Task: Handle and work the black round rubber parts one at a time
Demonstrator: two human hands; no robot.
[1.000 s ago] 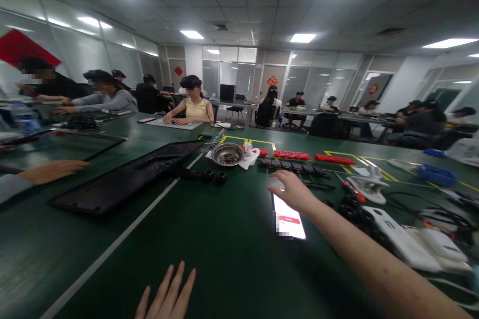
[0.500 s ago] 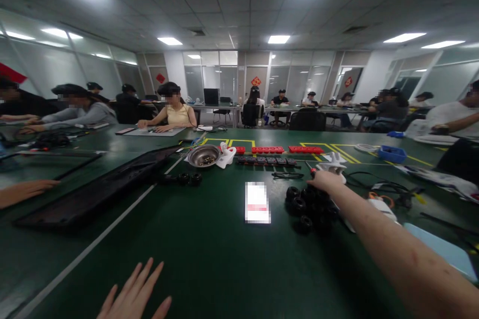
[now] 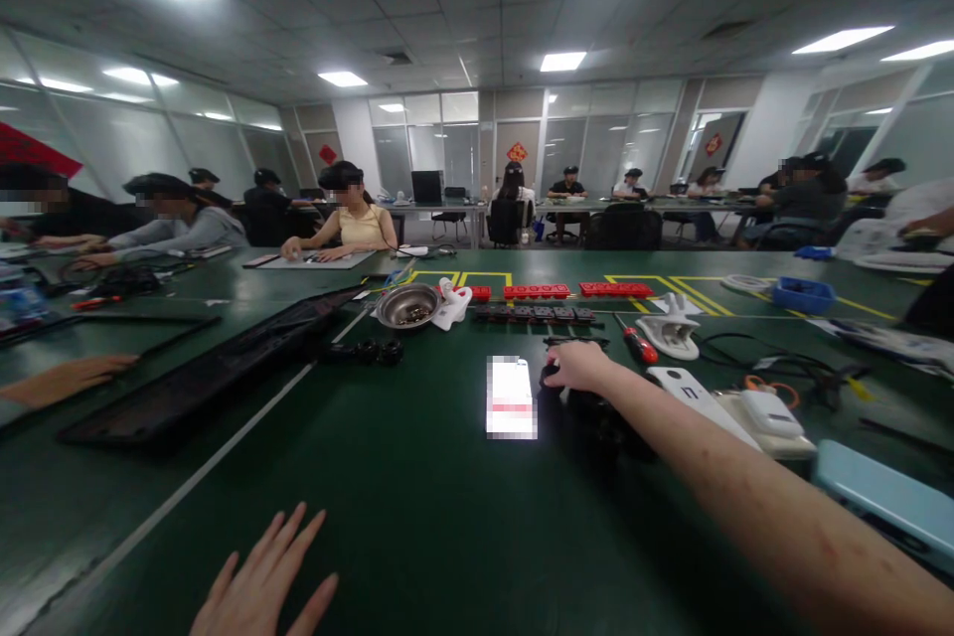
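Note:
My right hand [image 3: 577,365] reaches to the middle of the table, its fingers closed around a black round part [image 3: 550,381]. The pile of similar black round parts [image 3: 611,422] lies just below that hand, partly hidden by my forearm. Left of it is a lit phone-like screen [image 3: 511,402], blurred out. My left hand [image 3: 264,571] rests low over the green table with fingers spread, holding nothing. Beyond my right hand lie black cables [image 3: 570,343] and a red-and-black screwdriver [image 3: 637,343].
A metal bowl [image 3: 407,306] with small pieces stands beside a white object [image 3: 452,303]. Red strips [image 3: 537,292] and a black strip [image 3: 533,315] lie behind. A long black panel [image 3: 224,368] is at left, near another person's hand [image 3: 81,380]. A blue box [image 3: 803,294] sits at right.
My right hand has moved left and a little nearer, from behind the pile to beside the screen, with a black round part in it. The screwdriver is now uncovered. My left hand stays put.

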